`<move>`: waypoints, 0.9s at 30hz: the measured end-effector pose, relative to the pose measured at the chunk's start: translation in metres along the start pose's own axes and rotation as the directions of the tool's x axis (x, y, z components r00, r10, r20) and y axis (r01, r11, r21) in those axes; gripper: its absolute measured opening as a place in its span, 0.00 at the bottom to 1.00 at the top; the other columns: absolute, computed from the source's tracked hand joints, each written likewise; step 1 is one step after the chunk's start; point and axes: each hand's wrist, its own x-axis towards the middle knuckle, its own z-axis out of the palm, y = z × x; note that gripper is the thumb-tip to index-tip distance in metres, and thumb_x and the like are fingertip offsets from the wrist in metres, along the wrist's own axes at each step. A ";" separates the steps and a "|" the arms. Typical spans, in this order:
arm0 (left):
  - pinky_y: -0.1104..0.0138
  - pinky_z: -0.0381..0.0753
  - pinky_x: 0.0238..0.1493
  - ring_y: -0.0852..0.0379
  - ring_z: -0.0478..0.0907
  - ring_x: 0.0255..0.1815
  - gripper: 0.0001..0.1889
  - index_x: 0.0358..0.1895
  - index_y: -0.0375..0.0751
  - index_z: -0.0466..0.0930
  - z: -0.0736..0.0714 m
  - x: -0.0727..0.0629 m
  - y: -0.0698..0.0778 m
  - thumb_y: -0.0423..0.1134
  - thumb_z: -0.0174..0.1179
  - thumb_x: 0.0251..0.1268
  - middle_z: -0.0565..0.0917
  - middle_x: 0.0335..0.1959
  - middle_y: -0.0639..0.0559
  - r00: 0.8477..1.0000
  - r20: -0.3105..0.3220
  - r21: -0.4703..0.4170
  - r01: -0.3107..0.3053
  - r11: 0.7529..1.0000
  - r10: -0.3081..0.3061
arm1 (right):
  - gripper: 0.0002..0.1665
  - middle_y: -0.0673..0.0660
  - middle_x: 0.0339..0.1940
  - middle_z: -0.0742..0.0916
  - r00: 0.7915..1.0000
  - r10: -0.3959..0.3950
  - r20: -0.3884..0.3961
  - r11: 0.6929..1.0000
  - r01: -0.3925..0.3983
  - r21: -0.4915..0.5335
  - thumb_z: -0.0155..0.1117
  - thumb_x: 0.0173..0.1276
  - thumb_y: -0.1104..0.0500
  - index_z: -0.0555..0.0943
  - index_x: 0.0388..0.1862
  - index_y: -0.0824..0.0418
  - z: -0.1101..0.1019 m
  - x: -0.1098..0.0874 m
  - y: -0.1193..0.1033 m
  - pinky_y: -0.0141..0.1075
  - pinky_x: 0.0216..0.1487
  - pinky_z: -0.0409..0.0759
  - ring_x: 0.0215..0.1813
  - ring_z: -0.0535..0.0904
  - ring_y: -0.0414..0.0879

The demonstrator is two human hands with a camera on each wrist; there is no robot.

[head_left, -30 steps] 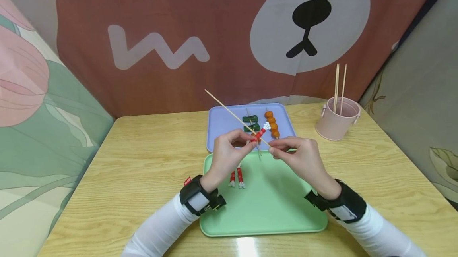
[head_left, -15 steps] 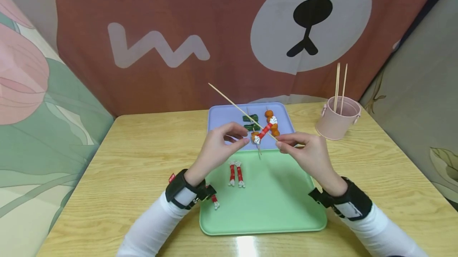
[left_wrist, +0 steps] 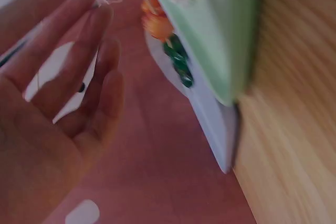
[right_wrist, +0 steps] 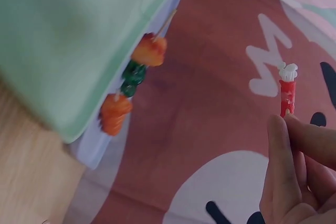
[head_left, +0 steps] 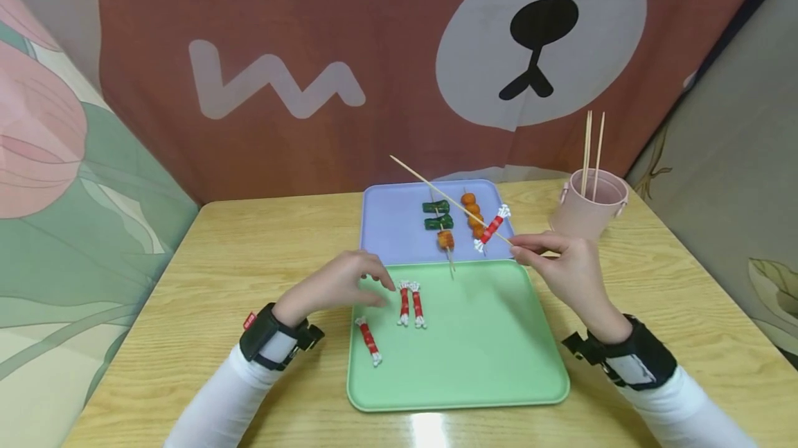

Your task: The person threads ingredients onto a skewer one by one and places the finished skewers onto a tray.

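My right hand (head_left: 564, 264) pinches the lower end of a thin wooden skewer (head_left: 430, 183) between thumb and fingertips. A red piece with frilly white ends (head_left: 492, 228) is threaded crosswise on that skewer, close to the fingers; the right wrist view shows the red piece (right_wrist: 287, 90) just above the fingertips. My left hand (head_left: 339, 283) hovers over the left rim of the green tray (head_left: 461, 365), fingers apart and holding nothing. On this tray lie two red-and-white pieces (head_left: 417, 306) side by side, near the left fingertips. Another red-and-white piece (head_left: 368, 342) lies at the tray's left edge.
Behind the green tray sits a lilac tray (head_left: 393, 226). It bears a skewer with green pieces (head_left: 439, 222) and an orange chunk, and a skewer of orange balls (head_left: 472, 207). A pink bucket (head_left: 582, 216) with several upright skewers stands at the back right.
My left hand has let go of the red-and-white piece on the skewer and moved down and left to the green tray. My right hand has carried the skewer to the right.
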 end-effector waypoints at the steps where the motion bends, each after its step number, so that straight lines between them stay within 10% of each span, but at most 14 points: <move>1: 0.57 0.78 0.48 0.52 0.79 0.44 0.11 0.40 0.45 0.87 0.000 -0.002 -0.003 0.36 0.71 0.50 0.85 0.37 0.53 0.999 0.036 0.005 -0.011 1.000 0.011 | 0.07 0.56 0.27 0.89 1.000 -0.005 -0.004 1.000 0.005 -0.009 0.73 0.54 0.65 0.88 0.34 0.62 -0.001 -0.001 0.003 0.21 0.26 0.74 0.28 0.79 0.27; 12: 0.68 0.76 0.46 0.60 0.75 0.42 0.11 0.34 0.51 0.87 0.008 -0.015 -0.013 0.32 0.71 0.46 0.82 0.35 0.64 0.960 0.281 0.048 -0.002 0.999 -0.012 | 0.07 0.58 0.27 0.88 0.998 0.051 -0.044 0.994 -0.055 -0.094 0.73 0.53 0.67 0.88 0.33 0.64 -0.014 -0.010 0.018 0.18 0.26 0.74 0.27 0.77 0.20; 27: 0.74 0.73 0.35 0.58 0.75 0.32 0.10 0.25 0.53 0.85 0.017 -0.012 -0.016 0.29 0.69 0.48 0.79 0.26 0.61 0.949 0.315 0.088 -0.029 0.996 0.000 | 0.06 0.58 0.26 0.89 0.995 0.081 -0.052 0.990 -0.086 -0.109 0.72 0.54 0.66 0.88 0.33 0.64 -0.018 -0.011 0.024 0.17 0.26 0.74 0.26 0.77 0.19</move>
